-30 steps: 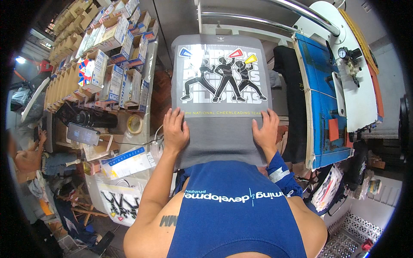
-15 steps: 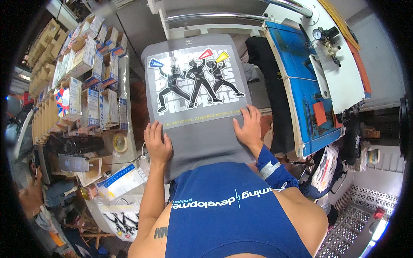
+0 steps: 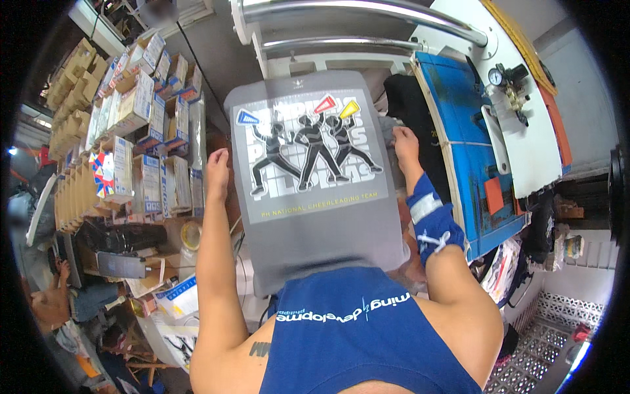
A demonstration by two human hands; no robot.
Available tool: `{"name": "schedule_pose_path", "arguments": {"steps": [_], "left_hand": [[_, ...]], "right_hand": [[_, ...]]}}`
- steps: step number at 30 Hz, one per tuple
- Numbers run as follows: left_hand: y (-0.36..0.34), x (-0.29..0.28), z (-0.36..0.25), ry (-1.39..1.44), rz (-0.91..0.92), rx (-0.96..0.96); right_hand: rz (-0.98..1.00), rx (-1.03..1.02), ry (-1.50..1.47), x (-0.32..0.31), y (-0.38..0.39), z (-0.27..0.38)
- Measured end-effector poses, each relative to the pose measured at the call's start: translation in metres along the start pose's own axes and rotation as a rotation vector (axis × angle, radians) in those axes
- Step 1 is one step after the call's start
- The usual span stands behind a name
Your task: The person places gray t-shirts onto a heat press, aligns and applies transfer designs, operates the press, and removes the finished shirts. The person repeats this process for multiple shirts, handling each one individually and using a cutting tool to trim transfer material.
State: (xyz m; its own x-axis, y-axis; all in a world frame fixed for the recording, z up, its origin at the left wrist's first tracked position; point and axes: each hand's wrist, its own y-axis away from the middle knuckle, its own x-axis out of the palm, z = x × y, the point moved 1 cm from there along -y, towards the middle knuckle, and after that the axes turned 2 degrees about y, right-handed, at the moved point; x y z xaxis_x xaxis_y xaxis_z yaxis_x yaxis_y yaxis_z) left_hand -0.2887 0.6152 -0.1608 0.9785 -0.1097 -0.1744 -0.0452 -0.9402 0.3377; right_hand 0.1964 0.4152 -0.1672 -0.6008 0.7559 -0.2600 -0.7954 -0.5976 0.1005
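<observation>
Indoors, as seen from the head camera, a gray shirt [image 3: 321, 246] lies spread print side up in front of a worker in a sleeveless blue top [image 3: 367, 328], its hem end toward the worker's body. Its print [image 3: 308, 148], three black figures raising blue, red and yellow megaphones over white lettering, sits within a glossy sheet [image 3: 259, 209], with a yellow line of text below.

Just beside the shirt's left edge, the left hand [image 3: 218, 172] is raised with its fingers drawn close together; whether they grip anything cannot be told. Opposite, near the right edge, the right hand [image 3: 405, 148] is narrow, its fingers curled beside a bit of gray cloth [image 3: 388, 123]; whether it holds that cloth is unclear. A blue sleeve [image 3: 441, 223] with a pale stripe wraps the right forearm.

Beyond the shirt run two chrome bars [image 3: 341, 43]. To the right stand black cloth [image 3: 420, 125], a worn blue board [image 3: 453, 98] bearing a red square [image 3: 493, 196], and a round gauge [image 3: 495, 77] fixed to white machinery [image 3: 525, 148]. At left, open boxes [image 3: 134, 102] crowd together above a tape roll [image 3: 191, 234] and a phone [image 3: 122, 265], while another person's hand [image 3: 63, 269] shows at the far edge.
</observation>
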Motion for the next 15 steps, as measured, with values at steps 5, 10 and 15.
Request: {"name": "schedule_pose_path", "arguments": {"steps": [5, 10, 15], "left_hand": [[-0.062, 0.029, 0.022, 0.613, 0.437, -0.429], [-0.113, 0.041, 0.023, 0.759, 0.585, -0.369], [-0.136, 0.007, 0.018, 0.731, 0.297, -0.31]], "right_hand": [[0.297, 0.619, -0.344, 0.053, -0.079, -0.028], [0.592, 0.606, -0.45, 0.083, -0.1, -0.013], [0.346, 0.615, -0.593, 0.064, -0.112, 0.009]]}}
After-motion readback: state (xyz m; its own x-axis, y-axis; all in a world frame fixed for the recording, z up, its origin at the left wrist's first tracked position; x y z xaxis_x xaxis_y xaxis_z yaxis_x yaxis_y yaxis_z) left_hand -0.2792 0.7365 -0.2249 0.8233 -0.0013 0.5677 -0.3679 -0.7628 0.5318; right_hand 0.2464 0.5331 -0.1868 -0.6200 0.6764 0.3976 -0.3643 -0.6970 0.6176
